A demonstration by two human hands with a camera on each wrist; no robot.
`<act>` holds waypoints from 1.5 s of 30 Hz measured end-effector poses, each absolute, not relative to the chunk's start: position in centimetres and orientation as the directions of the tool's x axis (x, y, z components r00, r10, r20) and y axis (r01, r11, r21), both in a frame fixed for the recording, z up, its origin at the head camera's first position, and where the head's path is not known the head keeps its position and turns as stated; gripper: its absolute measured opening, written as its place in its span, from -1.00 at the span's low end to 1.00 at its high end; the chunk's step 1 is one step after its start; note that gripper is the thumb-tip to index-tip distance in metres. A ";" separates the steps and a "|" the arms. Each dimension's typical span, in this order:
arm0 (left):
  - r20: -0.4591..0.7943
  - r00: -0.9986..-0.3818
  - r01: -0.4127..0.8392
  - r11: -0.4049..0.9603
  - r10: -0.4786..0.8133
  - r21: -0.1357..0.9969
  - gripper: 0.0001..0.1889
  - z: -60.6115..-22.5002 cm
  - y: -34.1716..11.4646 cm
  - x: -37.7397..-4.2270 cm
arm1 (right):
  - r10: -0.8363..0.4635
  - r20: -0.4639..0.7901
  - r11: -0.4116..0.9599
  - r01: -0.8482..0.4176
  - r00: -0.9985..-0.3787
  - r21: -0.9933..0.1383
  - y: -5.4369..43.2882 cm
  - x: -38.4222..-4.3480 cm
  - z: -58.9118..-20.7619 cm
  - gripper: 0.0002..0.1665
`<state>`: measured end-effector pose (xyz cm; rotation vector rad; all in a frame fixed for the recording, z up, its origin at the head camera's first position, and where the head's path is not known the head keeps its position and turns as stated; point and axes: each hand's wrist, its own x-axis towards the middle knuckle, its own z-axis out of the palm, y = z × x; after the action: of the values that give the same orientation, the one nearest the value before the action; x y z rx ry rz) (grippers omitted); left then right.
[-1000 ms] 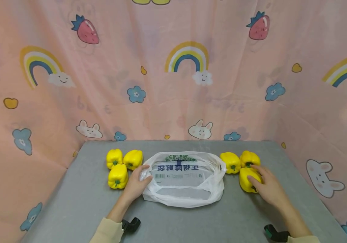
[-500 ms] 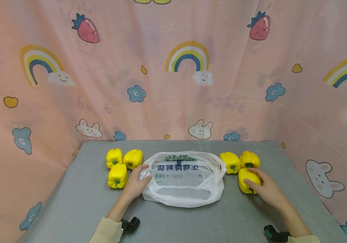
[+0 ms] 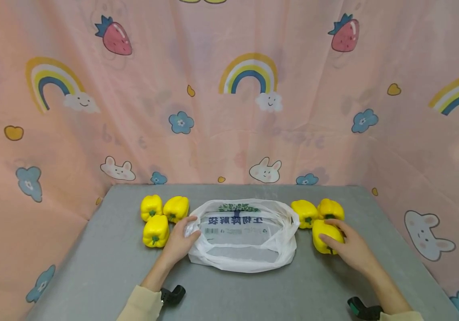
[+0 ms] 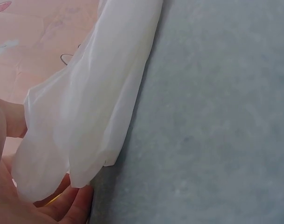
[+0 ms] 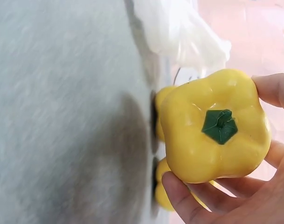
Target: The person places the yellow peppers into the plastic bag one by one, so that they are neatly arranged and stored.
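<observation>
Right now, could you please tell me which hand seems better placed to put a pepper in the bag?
Probably the right hand: it grips a pepper near the open bag, while the left hand holds the bag's edge and no pepper.

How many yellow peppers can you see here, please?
6: three peppers left of the white bag, two peppers right of it, and one pepper held in the right hand. The bag's folds could hide others.

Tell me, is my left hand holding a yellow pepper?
No, in the head view your left hand grips the side of the white bag.
</observation>
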<state>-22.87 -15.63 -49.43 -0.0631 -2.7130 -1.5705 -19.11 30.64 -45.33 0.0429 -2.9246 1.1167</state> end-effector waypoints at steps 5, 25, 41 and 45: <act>0.031 -0.999 0.042 0.507 0.031 0.861 -0.51 -49.4 -15.7 -22.9 | -0.041 0.072 0.734 -0.079 -0.997 -0.674 29.6 -19.0 -44.3 -0.19; 0.041 -0.998 0.054 0.489 0.037 0.871 -0.51 -49.8 -15.9 -23.1 | -0.082 0.120 0.701 -0.142 -0.989 -0.699 24.4 -19.0 -40.8 -0.24; 0.043 -0.998 0.056 0.482 0.038 0.874 -0.51 -49.8 -16.0 -23.0 | -0.140 0.225 0.627 -0.262 -0.964 -0.734 21.0 -19.3 -39.4 -0.32; 0.037 -0.999 0.049 0.488 0.033 0.872 -0.52 -49.8 -16.0 -23.0 | -0.137 0.223 0.626 -0.259 -0.965 -0.736 20.1 -19.5 -39.0 -0.31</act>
<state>-22.99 -16.01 -49.77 -0.0742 -2.6965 -1.5801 -19.47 20.11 -39.04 0.3314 -2.6994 1.2566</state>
